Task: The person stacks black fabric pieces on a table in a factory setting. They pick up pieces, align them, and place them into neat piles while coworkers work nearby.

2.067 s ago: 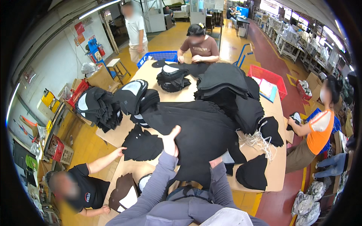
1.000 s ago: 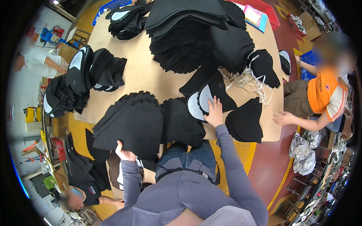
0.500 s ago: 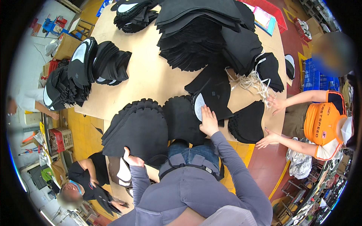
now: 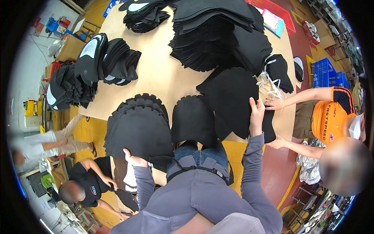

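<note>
A fanned stack of black fabric pieces with notched far edges (image 4: 138, 128) lies before me on the left. My left hand (image 4: 135, 159) grips its near edge, thumb up, the other fingers mostly hidden. My right hand (image 4: 256, 113) holds the right edge of a large, plain black fabric piece (image 4: 230, 99), spread over the pieces beneath it. Between the two lies another notched black piece (image 4: 193, 121), at the table edge by my waist. Just right of my right hand, a co-worker's two hands (image 4: 276, 104) are at a dark stack (image 4: 269, 124) partly hidden by my piece.
Tall black stacks (image 4: 210, 39) fill the far middle of the table (image 4: 154, 70). More stacks with white patches (image 4: 87, 58) stand at the left. White ties (image 4: 269, 85) lie at the right, near a red crate (image 4: 278, 13). A person in black (image 4: 91, 179) works at the lower left.
My right hand has moved right, from the white-patched piece to the edge of a plain black piece that now covers it. My left hand stays at the stack. The co-worker's hands have come closer.
</note>
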Tool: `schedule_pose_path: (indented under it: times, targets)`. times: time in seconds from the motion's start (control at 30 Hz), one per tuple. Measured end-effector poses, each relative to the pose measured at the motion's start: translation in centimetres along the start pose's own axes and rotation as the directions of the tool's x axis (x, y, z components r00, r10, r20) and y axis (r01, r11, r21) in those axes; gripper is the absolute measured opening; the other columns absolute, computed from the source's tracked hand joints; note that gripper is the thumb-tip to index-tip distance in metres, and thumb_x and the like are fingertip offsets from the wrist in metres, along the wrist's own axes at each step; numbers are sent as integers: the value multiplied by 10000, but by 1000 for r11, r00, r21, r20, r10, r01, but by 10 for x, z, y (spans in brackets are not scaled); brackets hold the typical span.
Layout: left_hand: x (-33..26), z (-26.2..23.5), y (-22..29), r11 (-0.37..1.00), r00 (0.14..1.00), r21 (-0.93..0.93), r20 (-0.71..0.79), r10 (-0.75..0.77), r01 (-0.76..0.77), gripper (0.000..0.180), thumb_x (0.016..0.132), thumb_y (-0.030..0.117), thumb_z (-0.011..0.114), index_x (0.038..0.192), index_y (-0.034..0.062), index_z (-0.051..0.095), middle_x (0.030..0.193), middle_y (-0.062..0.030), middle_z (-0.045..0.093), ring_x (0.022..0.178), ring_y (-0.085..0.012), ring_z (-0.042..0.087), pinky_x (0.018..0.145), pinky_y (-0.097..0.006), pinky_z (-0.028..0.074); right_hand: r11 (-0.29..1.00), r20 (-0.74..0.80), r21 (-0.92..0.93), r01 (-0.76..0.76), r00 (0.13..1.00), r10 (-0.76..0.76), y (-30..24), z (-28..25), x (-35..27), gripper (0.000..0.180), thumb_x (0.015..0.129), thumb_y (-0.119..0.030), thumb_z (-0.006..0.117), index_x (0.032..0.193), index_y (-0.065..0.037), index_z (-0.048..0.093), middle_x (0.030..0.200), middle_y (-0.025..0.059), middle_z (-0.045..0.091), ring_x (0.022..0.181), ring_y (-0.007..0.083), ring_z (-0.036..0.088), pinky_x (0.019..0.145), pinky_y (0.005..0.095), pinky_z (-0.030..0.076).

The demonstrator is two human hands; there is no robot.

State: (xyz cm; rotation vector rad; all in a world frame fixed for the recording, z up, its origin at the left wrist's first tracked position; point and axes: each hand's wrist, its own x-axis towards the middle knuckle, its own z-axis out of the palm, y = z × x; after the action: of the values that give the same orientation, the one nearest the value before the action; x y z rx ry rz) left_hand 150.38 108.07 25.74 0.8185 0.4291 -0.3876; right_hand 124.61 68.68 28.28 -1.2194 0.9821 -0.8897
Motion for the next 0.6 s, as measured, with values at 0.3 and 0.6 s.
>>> schedule_pose_path:
  times: [0.3, 0.6]
  targets:
    - [-12, 49, 25, 978, 835, -133, 546, -64, 162, 723, 809, 445, 652, 1375, 50, 437, 1398, -137, 468, 1276, -366, 438, 1093, -529, 318, 728, 384, -566, 386, 905, -181, 62, 95, -41, 746, 720, -199, 763, 1360, -23, 423, 1326, 198, 502, 1236, 326, 478, 1049, 391, 375]
    - [-36, 67, -95, 952, 939, -21, 178, -296, 304, 579, 770, 267, 621, 1293, 41, 515, 1335, -129, 532, 1237, -341, 477, 1089, -493, 330, 958, 478, 203, -204, 874, 85, 17, 110, -81, 1204, 594, -251, 871, 1513, -100, 108, 1519, 134, 241, 1402, 263, 237, 1142, 367, 202]
